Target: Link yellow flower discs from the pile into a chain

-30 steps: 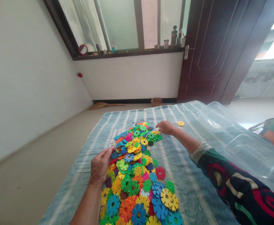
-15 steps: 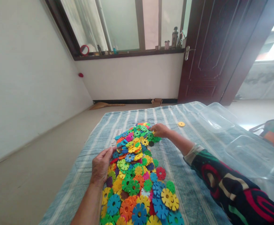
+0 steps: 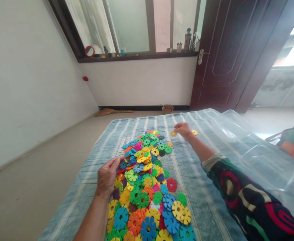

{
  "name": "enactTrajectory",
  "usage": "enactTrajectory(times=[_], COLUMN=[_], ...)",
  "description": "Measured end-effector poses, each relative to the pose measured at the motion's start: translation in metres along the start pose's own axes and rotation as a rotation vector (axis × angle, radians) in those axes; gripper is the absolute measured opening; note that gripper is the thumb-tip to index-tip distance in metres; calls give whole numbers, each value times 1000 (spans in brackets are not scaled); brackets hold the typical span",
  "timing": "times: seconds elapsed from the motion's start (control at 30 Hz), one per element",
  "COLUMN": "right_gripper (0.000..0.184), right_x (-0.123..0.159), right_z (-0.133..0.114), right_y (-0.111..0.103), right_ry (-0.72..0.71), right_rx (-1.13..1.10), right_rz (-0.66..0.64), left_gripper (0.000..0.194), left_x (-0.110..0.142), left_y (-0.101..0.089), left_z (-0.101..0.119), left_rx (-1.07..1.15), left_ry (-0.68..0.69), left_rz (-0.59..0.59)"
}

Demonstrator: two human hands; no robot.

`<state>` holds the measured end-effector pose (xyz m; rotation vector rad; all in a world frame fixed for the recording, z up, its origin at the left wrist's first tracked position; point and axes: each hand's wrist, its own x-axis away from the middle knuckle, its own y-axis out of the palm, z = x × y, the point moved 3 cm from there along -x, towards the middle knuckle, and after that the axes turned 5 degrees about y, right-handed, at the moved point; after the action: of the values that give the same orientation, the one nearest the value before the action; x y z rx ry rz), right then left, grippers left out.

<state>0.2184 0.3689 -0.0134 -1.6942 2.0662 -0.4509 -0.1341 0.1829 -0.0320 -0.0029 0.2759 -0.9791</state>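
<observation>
We pinch a slotted yellow disc (image 3: pixel 173 133) between the fingertips of the right hand (image 3: pixel 184 129). A loose yellow disc (image 3: pixel 194 132) lies just right of that hand. The left hand (image 3: pixel 107 178), fingers close together, meets the near-side disc pile (image 3: pixel 143 184) at its right; whether it grips a piece, we cannot tell. Right of the right hand, two clear containers (image 3: pixel 233 126) sit on striped cloth (image 3: pixel 197 174).

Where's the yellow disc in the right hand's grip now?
In the head view, slightly right of centre: the right hand holds the yellow disc over the striped cloth, just right of the far end of the disc pile.
</observation>
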Motion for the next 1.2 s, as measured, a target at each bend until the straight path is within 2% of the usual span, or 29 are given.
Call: enactTrajectory(times=[0.07,0.17,0.3,0.47,0.67,0.9,1.03,1.2], right_gripper=[28,26,24,23,30,52,50,47], right_x=[-12,-24,-27,-31,-29,-23,-21,-13], right_z=[17,44,69,82,89,85,83,75], right_y=[-29,-65,-85,-83,-81,-65,-58,-62], right_ry=[72,184,280,320,278,99,80,94], right_rx=[30,93,145,197,298,468,632,699], right_rz=[116,248,315,325,266,81,40,40], left_gripper=[39,38,38,41,39,41,41,37], left_x=[0,1,1,-1,0,-5,-4,-1], left_y=[1,2,1,0,0,-1,-1,0], left_z=[-2,-2,-1,-4,-5,-15,-16,-11], left_rx=[57,90,67,36,59,69,99,95], left_ry=[-58,-91,-88,-52,-62,-30,-45,-48], left_rz=[-46,-50,-50,-57,-59,-80,-85,-56])
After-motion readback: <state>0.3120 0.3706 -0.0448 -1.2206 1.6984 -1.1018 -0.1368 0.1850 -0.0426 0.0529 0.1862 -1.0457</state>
